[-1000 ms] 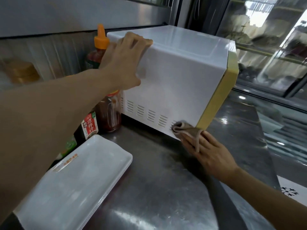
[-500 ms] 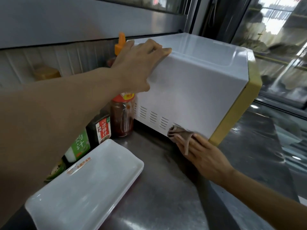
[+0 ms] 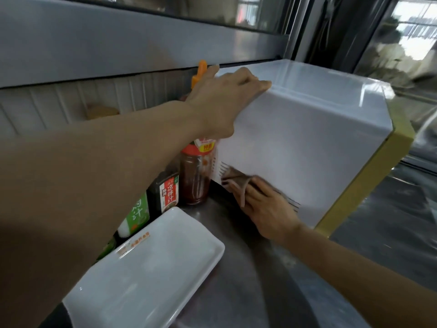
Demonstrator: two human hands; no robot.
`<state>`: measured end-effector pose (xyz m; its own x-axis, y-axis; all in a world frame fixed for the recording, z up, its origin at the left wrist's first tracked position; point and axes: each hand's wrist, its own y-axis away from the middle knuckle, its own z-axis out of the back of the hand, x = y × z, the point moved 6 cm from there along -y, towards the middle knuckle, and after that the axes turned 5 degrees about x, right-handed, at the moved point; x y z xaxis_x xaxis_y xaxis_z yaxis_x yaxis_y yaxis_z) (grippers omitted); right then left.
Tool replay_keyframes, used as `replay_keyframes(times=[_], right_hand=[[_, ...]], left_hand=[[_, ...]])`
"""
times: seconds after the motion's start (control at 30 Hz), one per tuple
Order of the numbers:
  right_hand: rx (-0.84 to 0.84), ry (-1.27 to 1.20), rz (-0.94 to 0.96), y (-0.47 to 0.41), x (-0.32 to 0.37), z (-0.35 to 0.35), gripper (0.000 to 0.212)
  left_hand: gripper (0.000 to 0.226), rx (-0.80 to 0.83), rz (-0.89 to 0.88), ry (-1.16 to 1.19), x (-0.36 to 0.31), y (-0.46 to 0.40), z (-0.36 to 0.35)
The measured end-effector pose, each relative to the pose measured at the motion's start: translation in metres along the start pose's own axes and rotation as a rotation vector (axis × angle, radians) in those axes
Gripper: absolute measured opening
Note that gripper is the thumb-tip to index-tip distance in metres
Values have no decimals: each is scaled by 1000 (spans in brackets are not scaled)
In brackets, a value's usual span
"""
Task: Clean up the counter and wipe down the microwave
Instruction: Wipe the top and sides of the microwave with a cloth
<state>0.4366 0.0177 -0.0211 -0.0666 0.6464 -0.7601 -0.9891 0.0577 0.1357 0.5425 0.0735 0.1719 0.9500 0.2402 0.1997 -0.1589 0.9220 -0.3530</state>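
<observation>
While the left hand (image 3: pixel 222 102) braces the microwave (image 3: pixel 307 143) on the steel counter (image 3: pixel 248 280), the right hand (image 3: pixel 264 204) presses a cloth (image 3: pixel 236 179).

light: daylight from the windows (image 3: pixel 411 27) to my right, blown out | glare: soft sheen on the microwave (image 3: pixel 307 129) top and steel counter (image 3: pixel 260 292) | blur: right edge smeared, my left forearm soft | distortion: wide-angle bowing at the edges
</observation>
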Motion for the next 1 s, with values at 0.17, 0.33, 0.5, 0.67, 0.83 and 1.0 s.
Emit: replay_keyframes(times=[0.17, 0.33, 0.5, 0.67, 0.83, 1.0], right_hand=[[-402, -78, -279, 7, -62, 49, 48], [-131, -61, -100, -24, -39, 41, 58], [-13, -82, -87, 8, -12, 13, 57], [-128, -109, -95, 3, -17, 14, 61], [-41, -60, -59, -45, -2, 12, 57], [-48, -10, -77, -33, -3, 5, 59]], left_hand=[[91, 41, -12, 47, 5, -4, 7], [93, 43, -18, 55, 7, -3, 5], [96, 39, -3, 61, 7, -2, 3], [98, 18, -8, 50, 7, -3, -1], [96, -48, -4, 43, 6, -3, -4], [92, -76, 19, 45, 3, -3, -4]])
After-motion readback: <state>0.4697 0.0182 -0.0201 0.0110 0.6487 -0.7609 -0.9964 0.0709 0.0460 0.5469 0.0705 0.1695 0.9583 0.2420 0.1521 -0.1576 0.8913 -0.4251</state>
